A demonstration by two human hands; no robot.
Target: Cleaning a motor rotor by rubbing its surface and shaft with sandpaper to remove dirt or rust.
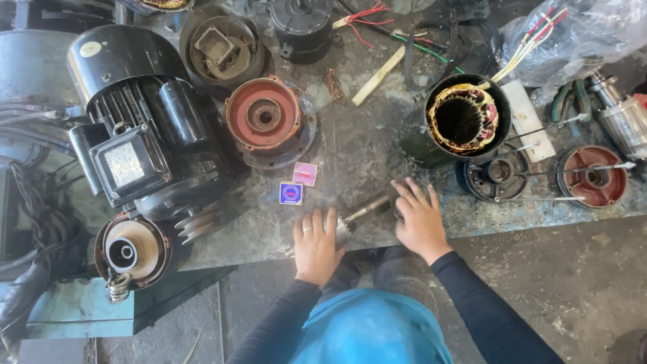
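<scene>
My left hand (315,243) and my right hand (419,219) both lie over a metal rotor with a steel shaft (367,207) resting near the front edge of a dirty metal workbench (357,145). The left hand covers the rotor's thicker end, the right hand covers the other end, and only the shaft between them shows. Whether the fingers grip the rotor or just rest on it is unclear. Two small square boxes, one blue (290,194) and one pink (305,173), sit just beyond the left hand.
A large black motor (138,128) fills the left side. A red end cover (264,118) lies behind the boxes. A stator housing with copper windings (465,118) stands at right, with long bolts (566,172), another red cover (593,176) and pliers (569,98) beyond.
</scene>
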